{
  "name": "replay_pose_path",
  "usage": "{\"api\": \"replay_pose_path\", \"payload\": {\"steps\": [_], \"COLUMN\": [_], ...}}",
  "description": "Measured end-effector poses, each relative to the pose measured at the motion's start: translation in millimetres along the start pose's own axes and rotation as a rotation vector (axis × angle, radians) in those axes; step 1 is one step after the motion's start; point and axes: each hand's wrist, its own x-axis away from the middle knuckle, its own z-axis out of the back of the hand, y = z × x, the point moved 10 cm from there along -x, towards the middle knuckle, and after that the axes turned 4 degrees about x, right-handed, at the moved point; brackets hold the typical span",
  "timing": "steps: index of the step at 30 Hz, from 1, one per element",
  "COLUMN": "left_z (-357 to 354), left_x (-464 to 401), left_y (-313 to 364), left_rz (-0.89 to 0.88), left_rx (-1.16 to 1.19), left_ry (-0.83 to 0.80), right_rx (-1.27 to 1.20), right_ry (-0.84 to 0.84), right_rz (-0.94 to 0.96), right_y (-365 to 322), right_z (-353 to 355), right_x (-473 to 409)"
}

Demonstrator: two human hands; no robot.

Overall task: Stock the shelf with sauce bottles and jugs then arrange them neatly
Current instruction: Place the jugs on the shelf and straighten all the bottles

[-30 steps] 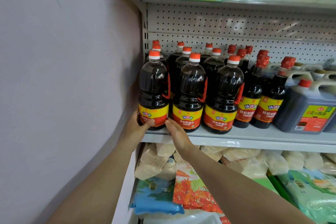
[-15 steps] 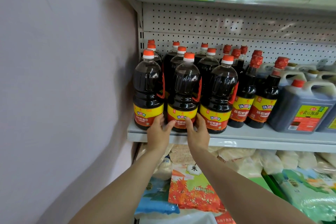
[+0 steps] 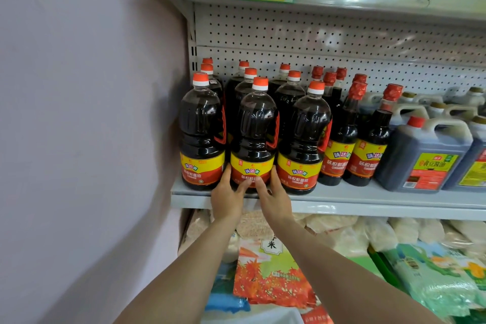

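Our fingers (image 3: 272,177) wrapped the base of the middle front sauce bottle (image 3: 254,137): the left hand (image 3: 227,197) cupped its left side with the thumb on the label, and the right hand (image 3: 274,198) cupped its right side the same way, so both were grasping that one bottle. It stood upright at the front edge of the shelf (image 3: 368,198), near the shelf's left end, touching a matching bottle on each side. We counted three such bottles across the front, each with two more behind, nine in all. Each was round-shouldered, filled with dark sauce, topped by an orange cap on a white collar, and banded low with a yellow and red label. To their right stood slimmer bottles (image 3: 344,137) with red foil tops; we could make out six tops. Toward the right end sat dark handled jugs (image 3: 423,155), their number unclear.
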Motion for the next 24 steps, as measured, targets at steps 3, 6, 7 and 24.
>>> {"api": "replay_pose_path", "payload": {"steps": [3, 6, 7, 24], "left_z": [7.6, 55.8, 75.6, 92.2], "left_x": [3.9, 15.1, 16.8, -42.1], "left_y": [-7.1, -16.2, -21.6, -42.1], "left_rz": [0.007, 0.017, 0.026, 0.036], "left_rx": [0.121, 0.108, 0.094, 0.13], "left_ry": [-0.008, 0.255, 0.36, -0.039], "right_rx": [0.035, 0.041, 0.038, -0.26], "right_ry": [0.097, 0.27, 0.235, -0.426], "right_rz": [0.005, 0.06, 0.073, -0.03], "right_y": [-3.2, -16.3, -21.7, -47.5], "right_z": [9.8, 19.7, 12.2, -109.0], "right_x": [6.9, 24.9, 28.0, 14.3]}}
